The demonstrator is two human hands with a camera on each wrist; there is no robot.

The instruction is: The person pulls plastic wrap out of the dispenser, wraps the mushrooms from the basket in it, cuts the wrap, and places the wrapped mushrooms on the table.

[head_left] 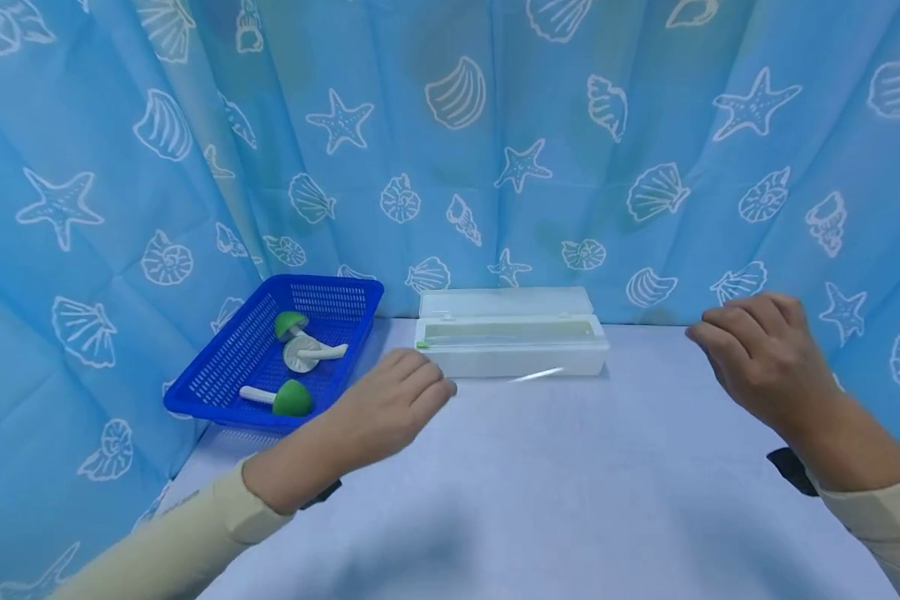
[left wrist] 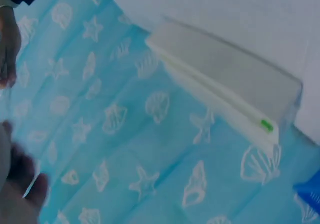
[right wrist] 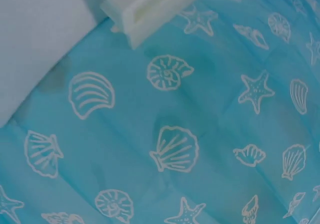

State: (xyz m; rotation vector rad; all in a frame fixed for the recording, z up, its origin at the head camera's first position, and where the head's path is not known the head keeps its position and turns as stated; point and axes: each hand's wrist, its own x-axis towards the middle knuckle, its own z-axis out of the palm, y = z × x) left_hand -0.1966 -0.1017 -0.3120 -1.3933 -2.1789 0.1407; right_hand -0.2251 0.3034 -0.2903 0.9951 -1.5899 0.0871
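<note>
My left hand (head_left: pixel 393 408) is raised over the table with its fingers curled and pinching. My right hand (head_left: pixel 765 358) is lifted the same way at the right, well apart from it. Between them stretches a sheet of clear plastic wrap (head_left: pixel 536 375), seen mostly as a bright glint. A white plastic wrap dispenser box (head_left: pixel 513 362) lies behind the hands with its lid (head_left: pixel 506 300) raised and a green slide cutter (head_left: pixel 422 344) at its left end. The left wrist view catches the left hand (left wrist: pixel 25 194) blurred at the lower left; the right wrist view shows no fingers.
At the left stands a blue plastic basket (head_left: pixel 225 362) holding green-capped toy mushrooms (head_left: pixel 292 398) with white stems. A blue curtain (head_left: pixel 480 167) printed with shells and starfish hangs behind the white table (head_left: pixel 570 500).
</note>
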